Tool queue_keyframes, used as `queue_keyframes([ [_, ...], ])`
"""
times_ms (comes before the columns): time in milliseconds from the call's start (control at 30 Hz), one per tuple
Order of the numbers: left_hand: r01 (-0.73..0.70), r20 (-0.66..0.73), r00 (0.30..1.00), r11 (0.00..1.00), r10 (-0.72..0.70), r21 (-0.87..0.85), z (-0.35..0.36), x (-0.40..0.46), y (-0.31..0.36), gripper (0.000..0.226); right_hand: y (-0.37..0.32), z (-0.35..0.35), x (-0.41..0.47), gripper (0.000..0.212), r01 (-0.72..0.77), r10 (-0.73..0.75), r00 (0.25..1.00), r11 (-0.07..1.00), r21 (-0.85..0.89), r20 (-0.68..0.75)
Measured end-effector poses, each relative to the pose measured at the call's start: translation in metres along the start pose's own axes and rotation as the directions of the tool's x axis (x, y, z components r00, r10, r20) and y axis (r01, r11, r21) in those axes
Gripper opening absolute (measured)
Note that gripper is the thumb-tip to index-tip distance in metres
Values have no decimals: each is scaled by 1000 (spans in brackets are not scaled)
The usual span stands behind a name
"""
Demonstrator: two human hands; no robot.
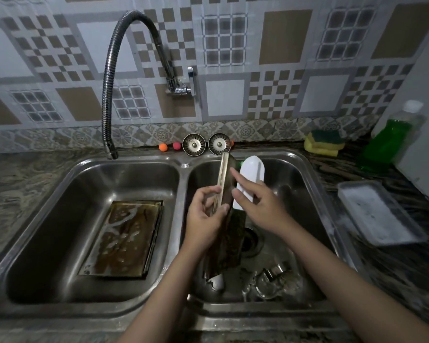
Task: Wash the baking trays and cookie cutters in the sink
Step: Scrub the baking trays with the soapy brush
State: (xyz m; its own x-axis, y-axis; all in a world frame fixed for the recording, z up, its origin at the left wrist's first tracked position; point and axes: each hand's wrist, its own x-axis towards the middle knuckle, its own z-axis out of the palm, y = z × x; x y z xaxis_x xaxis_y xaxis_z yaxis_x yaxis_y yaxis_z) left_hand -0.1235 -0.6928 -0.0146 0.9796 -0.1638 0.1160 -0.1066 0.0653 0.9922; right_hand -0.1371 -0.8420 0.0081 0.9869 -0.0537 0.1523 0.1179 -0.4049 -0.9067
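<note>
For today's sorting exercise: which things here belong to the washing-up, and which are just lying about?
Job: held baking tray, left hand, right hand, tray in left basin, cookie cutters, soapy tray on counter, sponges, green dish soap.
Lying about: two sink strainers, coloured balls.

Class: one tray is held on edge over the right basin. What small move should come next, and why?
Probably bring the right hand onto the held tray to scrub: the left hand grips it, the right holds nothing.

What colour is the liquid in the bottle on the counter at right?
Bright green, in the clear bottle with a white cap; head view.
</note>
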Motion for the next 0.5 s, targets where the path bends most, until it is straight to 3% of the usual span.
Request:
queue_keyframes([
  [133, 20, 62, 998, 995, -26, 102, 3, 0, -1, 34, -7, 0, 10, 42, 58, -63, 996, 995, 78, 65],
  [233, -2, 75, 997, 981, -13, 193, 8, 0, -1, 37, -6, 5, 15, 39, 1, -4, 999, 995, 96, 33],
  [400, -29, 84, 996, 951, 3, 308, 15, -4, -7, 45, -3, 14, 19, 30, -94, 128, 965, 984, 154, -230],
  [500, 13, 119, 992, 986, -34, 167, 17, -11, -7, 56, -2, 10, 20, 31, -119, 169, 927, 979, 165, -335],
])
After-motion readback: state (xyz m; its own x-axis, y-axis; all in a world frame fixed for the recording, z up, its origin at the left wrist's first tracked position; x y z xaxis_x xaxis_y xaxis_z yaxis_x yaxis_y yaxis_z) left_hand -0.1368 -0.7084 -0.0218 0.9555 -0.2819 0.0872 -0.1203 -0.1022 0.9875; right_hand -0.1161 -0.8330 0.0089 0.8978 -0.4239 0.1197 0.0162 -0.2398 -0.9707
